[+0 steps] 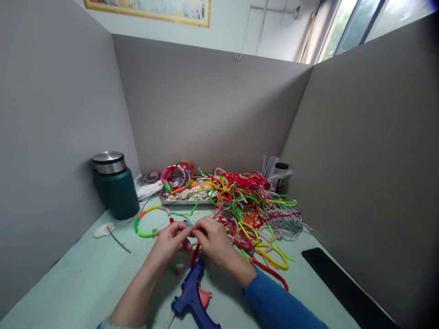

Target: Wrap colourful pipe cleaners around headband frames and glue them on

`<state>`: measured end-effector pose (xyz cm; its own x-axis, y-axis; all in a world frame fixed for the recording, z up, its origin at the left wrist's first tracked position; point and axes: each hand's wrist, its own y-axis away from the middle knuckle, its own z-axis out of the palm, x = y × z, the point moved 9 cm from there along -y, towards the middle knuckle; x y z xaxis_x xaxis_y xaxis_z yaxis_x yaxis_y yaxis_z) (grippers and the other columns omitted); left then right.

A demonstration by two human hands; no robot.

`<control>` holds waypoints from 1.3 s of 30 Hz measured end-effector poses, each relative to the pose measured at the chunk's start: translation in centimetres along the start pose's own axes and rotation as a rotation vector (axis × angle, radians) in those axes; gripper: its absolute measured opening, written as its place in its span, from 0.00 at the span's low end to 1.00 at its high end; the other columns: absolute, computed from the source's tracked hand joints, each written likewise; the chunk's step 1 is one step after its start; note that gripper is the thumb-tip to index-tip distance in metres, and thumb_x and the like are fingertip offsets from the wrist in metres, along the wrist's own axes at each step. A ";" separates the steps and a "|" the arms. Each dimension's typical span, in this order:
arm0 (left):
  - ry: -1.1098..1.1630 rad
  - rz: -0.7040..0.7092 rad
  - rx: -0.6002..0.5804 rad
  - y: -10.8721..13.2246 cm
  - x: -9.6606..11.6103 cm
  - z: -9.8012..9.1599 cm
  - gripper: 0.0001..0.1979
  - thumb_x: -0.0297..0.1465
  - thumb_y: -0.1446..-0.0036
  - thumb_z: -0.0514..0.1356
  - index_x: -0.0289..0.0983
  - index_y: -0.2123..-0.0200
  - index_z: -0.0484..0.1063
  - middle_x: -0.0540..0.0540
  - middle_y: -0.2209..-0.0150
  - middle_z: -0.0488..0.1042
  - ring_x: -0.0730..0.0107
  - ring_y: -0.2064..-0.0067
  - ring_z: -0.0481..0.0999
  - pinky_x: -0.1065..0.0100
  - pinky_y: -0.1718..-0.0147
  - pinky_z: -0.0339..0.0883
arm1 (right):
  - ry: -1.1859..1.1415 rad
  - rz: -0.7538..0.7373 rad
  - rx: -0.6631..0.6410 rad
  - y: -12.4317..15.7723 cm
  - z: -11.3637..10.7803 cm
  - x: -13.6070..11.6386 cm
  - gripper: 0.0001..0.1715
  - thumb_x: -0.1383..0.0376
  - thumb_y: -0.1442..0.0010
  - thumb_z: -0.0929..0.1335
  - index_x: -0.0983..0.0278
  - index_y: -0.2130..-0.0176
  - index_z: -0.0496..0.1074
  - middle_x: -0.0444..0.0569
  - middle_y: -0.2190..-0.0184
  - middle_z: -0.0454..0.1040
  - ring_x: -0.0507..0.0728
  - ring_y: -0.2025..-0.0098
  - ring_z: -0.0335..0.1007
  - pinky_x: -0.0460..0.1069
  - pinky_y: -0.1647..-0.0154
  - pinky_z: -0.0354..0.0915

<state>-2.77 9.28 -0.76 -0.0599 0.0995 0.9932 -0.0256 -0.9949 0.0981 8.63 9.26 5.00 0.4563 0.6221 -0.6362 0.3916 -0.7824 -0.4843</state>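
My left hand (172, 238) and my right hand (213, 240) meet above the middle of the table, fingertips pinched together. Between them shows a short piece of light-blue pipe cleaner (188, 224); the rest of it is hidden by the fingers. Just left of my left hand lies a ring wrapped in green, orange, yellow and lilac (137, 225). Below the hands a blue glue gun (192, 290) with a pink-red trigger rests on the table, its nozzle pointing away from me. A red strip (195, 254) lies near its tip, partly covered.
A tangled heap of colourful pipe cleaners (240, 196) spreads right of my hands, beside coiled grey wire (286, 221). Behind stands a metal tray (187, 202) with buttons and finished rings. A green bottle (118, 194) stands left; a black strip (339, 283) lies right. Grey panels (212, 105) enclose the table.
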 end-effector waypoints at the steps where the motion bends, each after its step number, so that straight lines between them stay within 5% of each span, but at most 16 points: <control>1: 0.077 -0.009 -0.022 0.0 -0.1 0.1 0.15 0.41 0.55 0.65 0.35 0.72 0.67 0.53 0.81 0.71 0.75 0.78 0.71 0.72 0.74 0.66 | -0.042 0.013 0.018 0.0 -0.1 0.0 0.06 0.71 0.43 0.65 0.64 0.70 0.71 0.45 0.71 0.71 0.51 0.68 0.65 0.45 0.66 0.58; 8: 0.366 -0.067 -0.039 0.0 -0.6 0.2 0.14 0.32 0.61 0.70 0.34 0.73 0.68 0.54 0.79 0.71 0.80 0.78 0.70 0.73 0.72 0.69 | -0.562 0.287 0.088 0.3 1.2 2.2 0.03 0.67 0.49 0.67 0.65 0.74 0.70 0.41 0.78 0.67 0.50 0.75 0.61 0.44 0.73 0.57; 14: 0.265 -0.004 0.000 0.0 0.2 0.0 0.15 0.34 0.59 0.68 0.34 0.70 0.69 0.52 0.76 0.73 0.78 0.77 0.71 0.73 0.72 0.69 | -0.851 0.497 0.075 0.7 2.7 3.8 0.09 0.62 0.54 0.70 0.67 0.74 0.71 0.41 0.81 0.66 0.47 0.81 0.54 0.43 0.80 0.52; 23: -0.109 0.081 0.161 0.3 1.7 -1.1 0.16 0.39 0.61 0.65 0.34 0.71 0.71 0.52 0.80 0.72 0.73 0.78 0.71 0.76 0.82 0.58 | -0.737 0.498 0.066 0.8 2.9 4.0 0.09 0.62 0.49 0.67 0.66 0.74 0.70 0.40 0.82 0.65 0.47 0.82 0.57 0.43 0.81 0.53; 32: -0.070 0.127 0.131 0.2 1.9 -1.0 0.14 0.38 0.60 0.65 0.36 0.71 0.69 0.53 0.78 0.72 0.74 0.79 0.70 0.74 0.79 0.62 | -0.166 0.055 0.126 0.4 0.0 0.3 0.08 0.71 0.44 0.65 0.63 0.65 0.72 0.46 0.67 0.72 0.53 0.63 0.67 0.47 0.61 0.59; 39: -0.129 0.200 0.115 0.1 2.2 -0.9 0.11 0.35 0.58 0.64 0.35 0.70 0.71 0.49 0.74 0.74 0.72 0.75 0.71 0.71 0.74 0.66 | -0.258 0.194 0.115 0.3 0.8 2.2 0.04 0.67 0.44 0.66 0.64 0.66 0.72 0.44 0.71 0.72 0.51 0.71 0.66 0.45 0.70 0.59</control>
<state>-3.83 9.44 1.43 0.0757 -0.0950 0.9926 0.0876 -0.9910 -0.1015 9.14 10.38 2.97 0.2909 0.4450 -0.8470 0.2173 -0.8929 -0.3944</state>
